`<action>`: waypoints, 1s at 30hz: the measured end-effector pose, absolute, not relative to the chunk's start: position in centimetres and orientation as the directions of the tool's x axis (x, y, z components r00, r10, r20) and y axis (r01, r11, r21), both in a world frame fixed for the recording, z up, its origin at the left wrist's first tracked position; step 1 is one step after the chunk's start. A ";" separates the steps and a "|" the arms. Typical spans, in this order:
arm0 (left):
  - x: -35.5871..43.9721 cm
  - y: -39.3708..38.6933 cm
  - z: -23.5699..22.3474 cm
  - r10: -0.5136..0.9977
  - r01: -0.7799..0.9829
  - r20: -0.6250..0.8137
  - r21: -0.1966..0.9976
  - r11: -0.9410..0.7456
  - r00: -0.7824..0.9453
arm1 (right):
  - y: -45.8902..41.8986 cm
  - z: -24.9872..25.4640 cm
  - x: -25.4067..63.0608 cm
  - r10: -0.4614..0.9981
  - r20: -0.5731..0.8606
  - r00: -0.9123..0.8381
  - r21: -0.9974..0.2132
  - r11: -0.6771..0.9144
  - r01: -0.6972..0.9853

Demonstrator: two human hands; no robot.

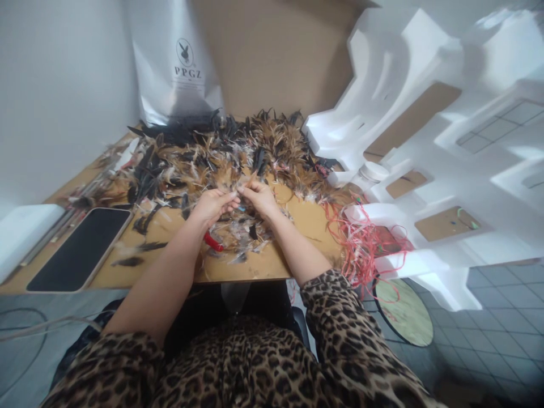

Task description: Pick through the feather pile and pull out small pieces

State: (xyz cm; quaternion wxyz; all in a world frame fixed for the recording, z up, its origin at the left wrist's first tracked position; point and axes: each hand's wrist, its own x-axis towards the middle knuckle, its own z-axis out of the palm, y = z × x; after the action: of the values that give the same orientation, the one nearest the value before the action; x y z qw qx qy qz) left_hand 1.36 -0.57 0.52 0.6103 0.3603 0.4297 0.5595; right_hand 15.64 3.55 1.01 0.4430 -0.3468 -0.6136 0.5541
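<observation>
Closest to the camera, a leopard-print top (255,362) is being worn, sleeves pushed up past the forearms. Further out, a small feather (240,191) is being pinched between the fingertips of the left hand (212,205) and the right hand (261,198), both curled and meeting over the middle of the brown board (306,218). A red-handled tool (212,242) is being left lying just under the left wrist. A big feather pile (212,153) is being kept right behind the hands. A phone (80,249) is lying at the left, pink string (361,238) at the right beside white foam packing (425,141), and a silver bag (174,62) is being propped at the back.
</observation>
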 end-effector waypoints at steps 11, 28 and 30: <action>0.4 -0.4 1.0 0.993 -0.475 -0.117 0.876 0.086 -0.036 | 3.8 3.0 18.6 0.764 0.380 -0.522 -0.291 0.634 0.716; 0.1 -1.3 1.8 0.999 -0.287 -0.039 0.957 0.038 0.002 | 3.3 3.8 18.7 0.735 0.302 -0.607 0.070 0.618 0.783; 0.3 -1.3 1.8 0.999 -0.190 -0.013 0.982 0.005 -0.040 | 3.3 3.7 18.7 0.735 0.294 -0.610 0.080 0.618 0.782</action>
State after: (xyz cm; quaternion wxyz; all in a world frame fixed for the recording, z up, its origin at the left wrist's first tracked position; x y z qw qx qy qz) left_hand 0.33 -1.28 1.77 0.5374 0.4372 0.4624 0.5534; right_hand 18.69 3.26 3.73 0.1169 -0.4256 -0.8917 -0.1007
